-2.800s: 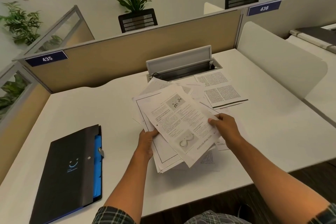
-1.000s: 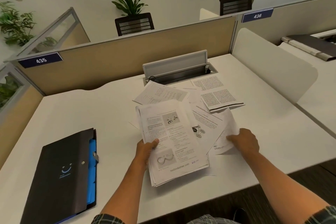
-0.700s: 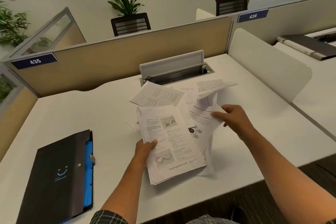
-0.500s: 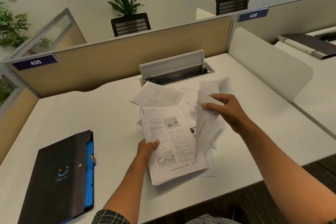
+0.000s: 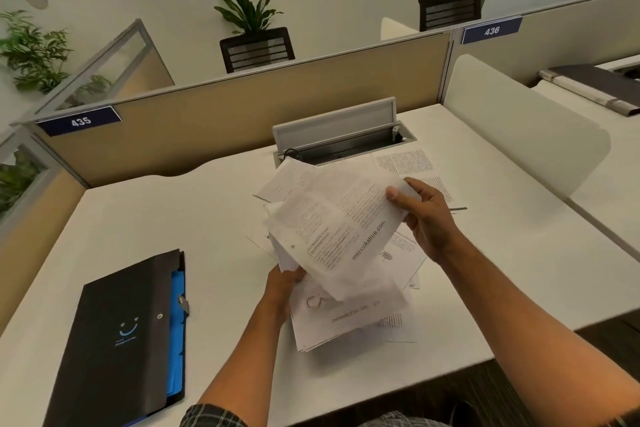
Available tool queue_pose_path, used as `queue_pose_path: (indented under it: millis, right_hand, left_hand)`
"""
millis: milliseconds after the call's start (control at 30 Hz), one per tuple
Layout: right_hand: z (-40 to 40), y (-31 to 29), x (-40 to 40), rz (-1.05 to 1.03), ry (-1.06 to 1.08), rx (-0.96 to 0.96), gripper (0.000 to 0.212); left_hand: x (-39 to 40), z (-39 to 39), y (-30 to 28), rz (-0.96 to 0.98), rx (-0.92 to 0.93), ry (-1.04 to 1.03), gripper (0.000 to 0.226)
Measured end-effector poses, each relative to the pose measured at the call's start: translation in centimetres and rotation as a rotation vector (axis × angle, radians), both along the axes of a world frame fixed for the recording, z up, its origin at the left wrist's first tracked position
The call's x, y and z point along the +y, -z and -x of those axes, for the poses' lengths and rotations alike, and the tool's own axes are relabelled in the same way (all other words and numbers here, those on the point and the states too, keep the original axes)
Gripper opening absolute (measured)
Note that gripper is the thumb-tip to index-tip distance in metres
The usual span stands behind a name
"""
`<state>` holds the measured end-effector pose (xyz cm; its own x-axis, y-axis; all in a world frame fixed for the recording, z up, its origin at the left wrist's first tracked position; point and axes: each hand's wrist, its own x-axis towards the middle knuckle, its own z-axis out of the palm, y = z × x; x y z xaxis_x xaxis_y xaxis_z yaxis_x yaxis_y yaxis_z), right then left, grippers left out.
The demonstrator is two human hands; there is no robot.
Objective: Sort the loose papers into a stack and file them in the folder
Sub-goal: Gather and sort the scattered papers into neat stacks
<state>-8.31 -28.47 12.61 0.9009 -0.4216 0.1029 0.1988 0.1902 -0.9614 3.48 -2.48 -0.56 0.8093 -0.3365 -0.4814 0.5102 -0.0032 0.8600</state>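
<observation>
Papers: a sheet point(image 5: 346, 218) with printed text is held in the air, blurred, tilted above the stack point(image 5: 349, 315). The right hand point(image 5: 426, 218) grips the sheet's far right edge, thumb on top and fingers point(image 5: 415, 189) curled behind it. The sheet's near left part hangs over the left hand point(image 5: 282, 288), whose fingers are closed on the left edge of the stack; whether they also touch the sheet cannot be told. The stack lies slanted under both hands, its near edge fanned out, a line of web-address print along its bottom margin and a small figure just right of the left fingers.

More loose papers point(image 5: 408, 163) lie flat beyond and to the right of the right fingers, one with dense text columns, and another white page point(image 5: 287, 180) pokes out beyond the held sheet on the far left side. A few sheets point(image 5: 405, 253) show under the right wrist, spread toward the near right of the stack.

Well to the left of the left hand lies the folder point(image 5: 114, 347), black, closed, with a blue smile mark on its cover and blue dividers point(image 5: 176, 333) showing along its right side beside a small clasp.

All rest on a white tabletop point(image 5: 156, 218). Beyond the papers a grey cable hatch point(image 5: 336, 135) stands open at the far edge, against a tan partition point(image 5: 225, 111) bearing labels 435 and 436. Potted plants point(image 5: 249, 10) stand behind it.
</observation>
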Motion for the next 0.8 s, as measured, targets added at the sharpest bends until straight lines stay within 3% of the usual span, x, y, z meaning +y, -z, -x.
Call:
queue_pose_path:
  millis: [133, 233, 433, 500, 600, 733, 800]
  right_hand:
    - [0.8, 3.9, -0.8, 0.042, 0.103, 0.239, 0.019]
    - [1.4, 6.7, -0.9, 0.158, 0.074, 0.419, 0.023]
    - [1.7, 7.2, -1.9, 0.402, -0.072, 0.683, 0.040]
    - [1.2, 6.7, -2.4, 0.389, -0.009, 0.659, 0.054]
    - [0.4, 6.6, -2.2, 0.138, -0.070, 0.636, 0.072]
    - [-0.1, 8.8, -1.1, -0.162, -0.341, 0.409, 0.047]
    - [-0.2, 9.7, -0.5, -0.172, -0.311, 0.365, 0.043]
  left_hand:
    - [-0.1, -0.7, -0.5, 0.091, 0.001, -0.026, 0.047]
    - [-0.3, -1.3, -0.8, 0.158, 0.025, -0.078, 0.048]
    - [-0.3, -1.4, -1.7, 0.210, -0.081, 0.038, 0.056]
    - [-0.3, -1.4, -1.9, 0.207, -0.097, 0.083, 0.055]
    - [-0.5, -1.0, -2.3, 0.207, -0.086, 0.143, 0.050]
    - [-1.8, 0.3, -2.9, 0.126, -0.051, 0.203, 0.022]
    - [-2.4, 1.0, -3.2, 0.114, 0.013, 0.193, 0.031]
